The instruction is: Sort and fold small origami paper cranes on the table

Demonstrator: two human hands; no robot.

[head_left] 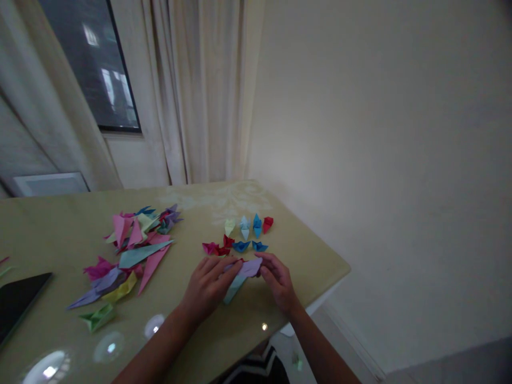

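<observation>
A lilac piece of folded paper (252,268) lies between my two hands, just above the table's near right part. My left hand (206,285) grips its left end, thumb along the near side and fingers over the top. Its right end is pinched by the thumb and fingers of my right hand (280,282). Below the lilac paper a pale teal folded paper (234,290) sticks out, partly covered. Just beyond my hands are small folded paper boats, among them a blue one (241,246), a magenta one (210,248) and a red one (228,241).
Farther back stands a row with a blue folded paper piece (257,225) and a red one (268,224). Left lies a heap of coloured folded papers (136,234), with a green one (98,318) nearer. A black flat object (22,298) is at far left; a wall (380,186) borders the right.
</observation>
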